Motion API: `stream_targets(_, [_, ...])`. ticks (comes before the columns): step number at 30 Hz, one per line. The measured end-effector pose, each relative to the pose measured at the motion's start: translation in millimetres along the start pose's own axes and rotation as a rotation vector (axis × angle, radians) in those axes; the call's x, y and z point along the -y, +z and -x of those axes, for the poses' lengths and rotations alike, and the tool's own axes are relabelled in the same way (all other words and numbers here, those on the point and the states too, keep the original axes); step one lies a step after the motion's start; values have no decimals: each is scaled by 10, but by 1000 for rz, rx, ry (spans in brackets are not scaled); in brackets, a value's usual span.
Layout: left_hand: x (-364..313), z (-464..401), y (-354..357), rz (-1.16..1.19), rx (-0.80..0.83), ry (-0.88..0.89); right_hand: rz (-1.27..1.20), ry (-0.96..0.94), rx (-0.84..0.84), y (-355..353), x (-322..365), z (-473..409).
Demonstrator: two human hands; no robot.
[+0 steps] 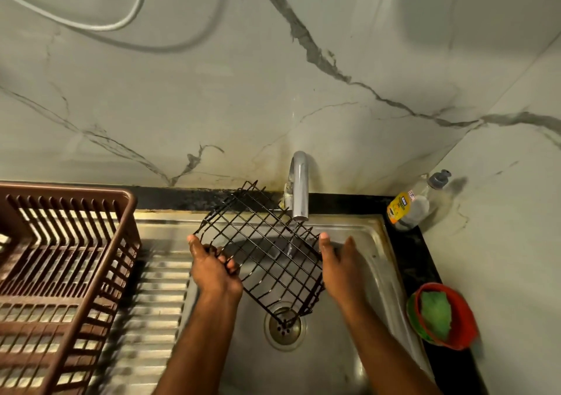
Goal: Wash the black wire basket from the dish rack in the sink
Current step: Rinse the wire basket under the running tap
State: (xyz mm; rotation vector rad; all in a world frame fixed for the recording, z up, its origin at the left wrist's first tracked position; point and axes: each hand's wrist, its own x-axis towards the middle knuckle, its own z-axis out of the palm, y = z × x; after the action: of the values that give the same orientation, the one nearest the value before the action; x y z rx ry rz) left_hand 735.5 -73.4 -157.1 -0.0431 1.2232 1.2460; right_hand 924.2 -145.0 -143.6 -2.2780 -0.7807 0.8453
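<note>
The black wire basket [261,252] hangs tilted over the steel sink [373,261], one corner pointing down at the drain [283,328]. My left hand [212,268] grips its left edge, fingers curled through the wires. My right hand [338,264] presses against the basket's right side with straight fingers. A thin stream of water runs from the tap [299,188] through the basket's upper right part.
A brown plastic dish rack [60,261] stands on the ribbed draining board at left. At the back right corner is a dish soap bottle [408,206]. A red bowl [455,318] holding a green scrub pad [435,312] sits on the black counter at right.
</note>
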Motion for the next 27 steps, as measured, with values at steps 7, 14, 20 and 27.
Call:
stream_targets(7, [75,-97,-90,5,89,-134,-866,124,298,-223,-95,240])
stream_targets(14, [172,-67,-314,-159,290,-156,-655,-218,103,-278,-86,394])
stream_targets(20, [249,-81,-640,-342,241,-302,-166,-674,-111,-443,-137,602])
stream_targets(27, [321,280,-394,-456,433,-234,57,-765,-115,-343,-322,875])
